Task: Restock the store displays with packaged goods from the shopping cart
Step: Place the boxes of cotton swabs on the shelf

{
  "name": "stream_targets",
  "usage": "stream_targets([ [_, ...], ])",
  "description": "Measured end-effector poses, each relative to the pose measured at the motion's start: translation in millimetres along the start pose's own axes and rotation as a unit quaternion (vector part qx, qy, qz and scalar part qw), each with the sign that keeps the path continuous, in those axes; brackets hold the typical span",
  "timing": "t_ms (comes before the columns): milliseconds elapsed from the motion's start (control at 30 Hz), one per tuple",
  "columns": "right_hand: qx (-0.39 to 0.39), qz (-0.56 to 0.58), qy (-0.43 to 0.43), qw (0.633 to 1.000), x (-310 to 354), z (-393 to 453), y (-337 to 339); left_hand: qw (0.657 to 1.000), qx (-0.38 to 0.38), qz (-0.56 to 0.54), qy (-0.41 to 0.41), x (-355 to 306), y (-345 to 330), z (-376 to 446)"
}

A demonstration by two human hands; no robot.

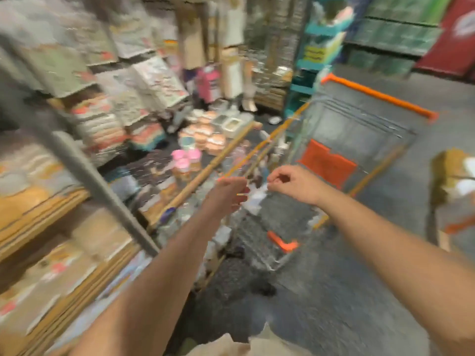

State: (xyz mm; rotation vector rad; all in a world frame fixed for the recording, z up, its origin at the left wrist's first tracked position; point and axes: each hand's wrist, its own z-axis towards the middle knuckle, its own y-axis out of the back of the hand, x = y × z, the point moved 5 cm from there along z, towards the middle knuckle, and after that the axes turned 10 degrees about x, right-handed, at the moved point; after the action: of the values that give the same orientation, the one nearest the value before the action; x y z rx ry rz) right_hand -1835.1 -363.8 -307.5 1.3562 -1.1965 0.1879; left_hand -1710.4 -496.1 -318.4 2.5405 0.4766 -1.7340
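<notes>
Nearest the camera, two bare forearms reach forward from the bottom edge, over a strip of pale clothing at the very bottom.

The whole view is smeared by motion, so detail is poor. The shelves (64,227) fill the left side from near to far, stacked with blurred flat packs in tan, white and pink; a grey upright (84,165) crosses them on a slant. The floor (321,291) is dark and speckled and takes up the near right. The cart (359,129), a wire one with orange trim and an orange panel on its near end, stands right of centre, just beyond the hands. Between the cart and the shelves a low display (205,140) holds round orange-topped packs and a few pink-lidded jars (183,158), edged by a long wooden rail. A teal stand (316,55) rises at the far side, left of the cart's far end. A broom-like object sits at the right edge.

The right hand (293,182) has its fingers curled, and appears to pinch the top of a small white pack (255,199) that hangs below it at the cart's near left corner. The left hand (230,192) is just left of that pack, fingers curled toward it; whether it grips the pack cannot be told through the blur.
</notes>
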Motion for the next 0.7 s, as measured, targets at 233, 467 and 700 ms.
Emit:
stream_targets([
  [233, -0.068, 0.071, -0.128, 0.987, -154, -86, 49, 0.991, 0.103, 0.063, 0.061, 36, -119, 93],
  [467, -0.086, 0.114, -0.196, 0.97, -228, -67, 60, 0.978, 0.143, 0.088, 0.122, 68, -147, 185],
  [700, -0.084, 0.145, -0.241, 0.956, -271, 53, 92, 0.967, 0.137, 0.094, 0.195, 74, -115, 311],
])
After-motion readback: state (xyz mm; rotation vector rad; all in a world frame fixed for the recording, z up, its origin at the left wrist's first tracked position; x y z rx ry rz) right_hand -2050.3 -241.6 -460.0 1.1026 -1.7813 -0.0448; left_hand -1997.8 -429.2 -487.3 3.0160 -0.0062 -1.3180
